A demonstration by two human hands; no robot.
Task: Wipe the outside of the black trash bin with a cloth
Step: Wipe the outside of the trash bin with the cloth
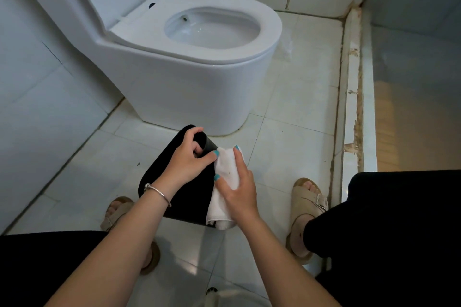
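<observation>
Head view, looking down in a tiled bathroom. A person crouches over a black plastic trash bin (189,197) that lies tipped on the pale floor tiles (287,147), between the person's sandalled feet and just in front of a white ceramic toilet (194,67). The left hand (185,157), with a silver bracelet at the wrist, curls its fingers over the bin's open rim and grips it, steadying it. The right hand (239,187) lies flat, fingers nearly straight and lightly spread, pressing a folded white cloth (224,182) against the bin's right outer side; the cloth's lower end hangs loose past the bin's edge.

The wiping appears under way on one side only. To do it well, the left hand should probably hold the rim firmly so the light bin does not slide. The right palm could then draw the cloth in long overlapping strokes from rim to base. The bin would likely need turning to bring each unwiped face up, and the trailing end is best tucked in.
</observation>
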